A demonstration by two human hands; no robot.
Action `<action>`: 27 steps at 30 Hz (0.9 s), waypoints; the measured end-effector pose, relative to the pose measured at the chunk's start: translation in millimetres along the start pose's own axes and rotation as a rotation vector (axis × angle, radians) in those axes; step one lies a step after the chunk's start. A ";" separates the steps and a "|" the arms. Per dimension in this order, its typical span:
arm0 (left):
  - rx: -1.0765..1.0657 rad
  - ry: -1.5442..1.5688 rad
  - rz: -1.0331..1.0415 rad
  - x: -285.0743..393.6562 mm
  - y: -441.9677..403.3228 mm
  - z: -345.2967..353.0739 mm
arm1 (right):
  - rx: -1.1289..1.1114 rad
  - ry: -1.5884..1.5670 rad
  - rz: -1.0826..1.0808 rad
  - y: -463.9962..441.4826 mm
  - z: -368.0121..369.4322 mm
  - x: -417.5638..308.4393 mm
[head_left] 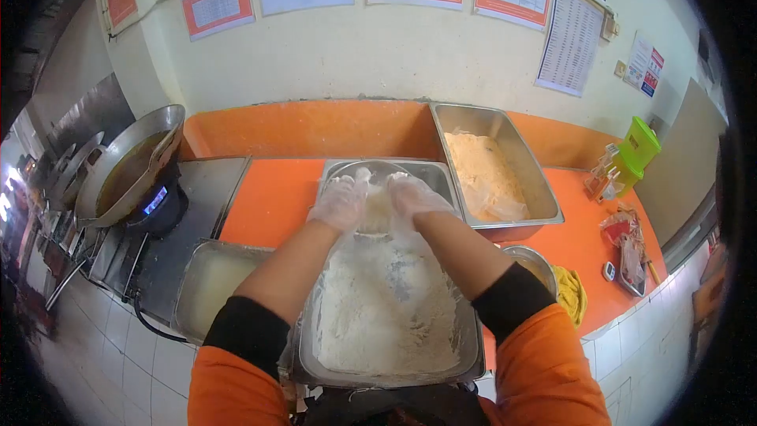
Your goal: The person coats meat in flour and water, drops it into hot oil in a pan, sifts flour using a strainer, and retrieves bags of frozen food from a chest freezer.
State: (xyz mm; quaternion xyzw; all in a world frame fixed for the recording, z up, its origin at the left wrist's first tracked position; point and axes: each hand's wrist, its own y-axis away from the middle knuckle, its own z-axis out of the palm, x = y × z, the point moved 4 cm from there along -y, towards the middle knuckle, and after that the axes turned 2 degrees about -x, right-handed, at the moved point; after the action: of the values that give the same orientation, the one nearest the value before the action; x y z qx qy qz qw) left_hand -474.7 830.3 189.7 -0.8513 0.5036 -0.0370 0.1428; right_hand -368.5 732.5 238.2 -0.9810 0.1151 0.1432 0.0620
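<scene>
A metal tray of white flour [386,315] lies in front of me on the orange counter. At its far end is a round sieve or bowl [374,213], its rim between my hands. My left hand [343,199], in a clear plastic glove dusted with flour, is at the left side of this round thing, fingers bent around its rim. My right hand [413,196], gloved the same way, is at its right side with the fingers curled on the rim. Flour haze blurs the area between and below the hands.
A deep metal pan of orange-tinted breading [485,167] stands at the back right. A wok of oil [130,170] is on the left stove. Nearer are a pale liquid tub [217,284], a bowl [532,265], a yellow cloth [569,293] and green containers [635,150].
</scene>
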 end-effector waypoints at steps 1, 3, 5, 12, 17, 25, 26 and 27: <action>0.076 -0.126 0.065 7.1 12.7 1.0 | -0.043 0.081 -0.072 5.3 5.4 2.5; 0.249 -0.292 0.138 31.8 50.6 -15.7 | -0.144 0.066 -0.164 33.0 25.1 11.0; 0.054 0.029 0.134 43.4 77.8 12.6 | -0.262 -0.048 -0.198 62.9 51.3 12.5; -0.412 -0.019 0.163 106.0 155.9 39.1 | -0.361 0.786 -0.458 76.7 208.4 48.1; -0.483 -0.148 -0.059 86.7 153.9 35.9 | 0.258 0.442 -0.266 11.6 249.8 49.7; -0.159 0.281 -0.275 54.6 141.9 27.0 | -0.780 -0.064 -0.565 85.5 314.7 26.5; -0.189 0.280 -0.256 55.1 144.7 35.2 | -0.824 -0.132 -0.509 97.1 312.7 30.4; -0.215 0.277 -0.234 55.5 145.6 40.9 | -0.839 -0.192 -0.449 104.3 308.6 37.0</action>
State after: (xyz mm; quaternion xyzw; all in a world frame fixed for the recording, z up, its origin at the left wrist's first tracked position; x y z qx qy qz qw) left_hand -562.3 724.7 105.3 -0.9010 0.4173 -0.1159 -0.0248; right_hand -441.8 671.8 -75.6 -0.9044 -0.1734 0.2501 -0.2991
